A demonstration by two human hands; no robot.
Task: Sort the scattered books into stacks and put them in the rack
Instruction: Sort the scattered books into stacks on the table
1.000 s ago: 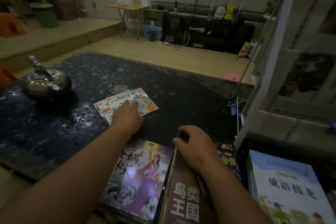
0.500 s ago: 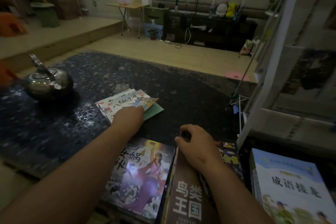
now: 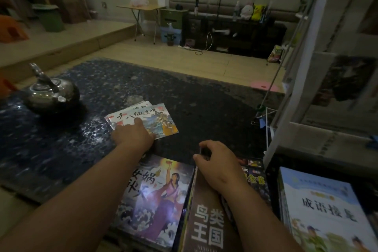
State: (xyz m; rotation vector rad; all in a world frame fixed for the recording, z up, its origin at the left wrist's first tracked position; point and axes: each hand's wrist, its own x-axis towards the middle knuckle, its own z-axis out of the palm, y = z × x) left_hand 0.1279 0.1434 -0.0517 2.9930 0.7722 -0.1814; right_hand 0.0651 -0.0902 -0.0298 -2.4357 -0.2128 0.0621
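- A small fanned pile of thin picture booklets (image 3: 143, 119) lies on the dark, pebble-patterned tabletop (image 3: 61, 149), the top one bright with painted figures and black characters.
- The left hand (image 3: 133, 136) is pressed flat on the near edge of that pile, fingers spread and extended over the covers, palm down, nothing gripped.
- Nearer the person, a large book with a purple-robed woman on its cover (image 3: 155, 202) lies flat at the table's near edge, partly under the left forearm.
- Just beside it, a brown book with white characters (image 3: 206, 225) lies flat on another book.
- The right hand (image 3: 216, 163) sits at the far end of that brown book, fingers curled down over its top edge; whether they actually pinch it, I cannot tell.
- A dark book with yellow lettering (image 3: 253, 178) peeks out from under the right wrist.
- Far right, a pale blue book with black characters (image 3: 323, 210) tops its own stack.
- The white rack (image 3: 294, 80) stands at right, close beside the table.
- A shiny metal kettle (image 3: 51, 92) rests on the table's left, well apart from the booklets.
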